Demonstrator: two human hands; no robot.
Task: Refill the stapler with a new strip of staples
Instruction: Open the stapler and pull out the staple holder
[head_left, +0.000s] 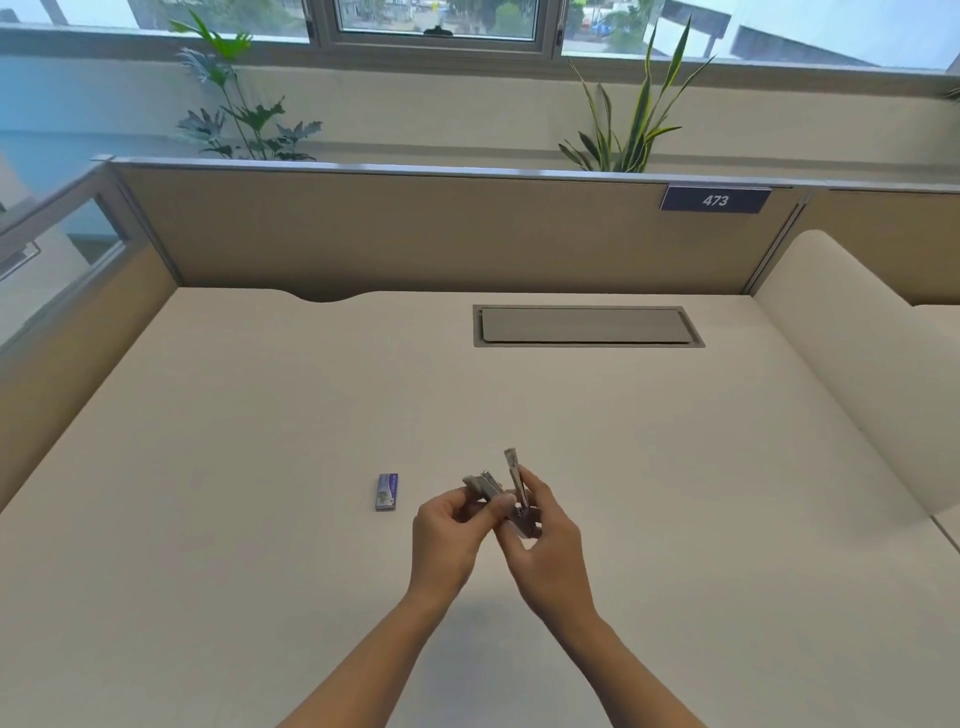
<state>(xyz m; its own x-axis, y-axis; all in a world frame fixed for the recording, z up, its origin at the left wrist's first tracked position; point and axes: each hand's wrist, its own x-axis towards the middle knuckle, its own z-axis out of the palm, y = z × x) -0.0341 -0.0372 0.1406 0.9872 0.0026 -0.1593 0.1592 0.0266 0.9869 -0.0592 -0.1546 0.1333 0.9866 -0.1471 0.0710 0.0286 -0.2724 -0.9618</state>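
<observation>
A small grey metal stapler (511, 493) is held above the desk between both hands, swung open, with its top arm standing up and its base pointing left. My left hand (452, 535) pinches the lower part from the left. My right hand (545, 540) grips the hinge end and the raised arm from the right. A small purple box of staples (387, 491) lies flat on the desk (260, 467), a little to the left of my left hand. No loose strip of staples can be made out.
A grey cable hatch (587, 326) is set into the desk at the back right. Beige partition walls (415, 234) enclose the desk at the back and left, with a "473" sign (715, 200). A rounded cream divider (857, 364) stands at the right. Plants (244, 104) rise behind the partition.
</observation>
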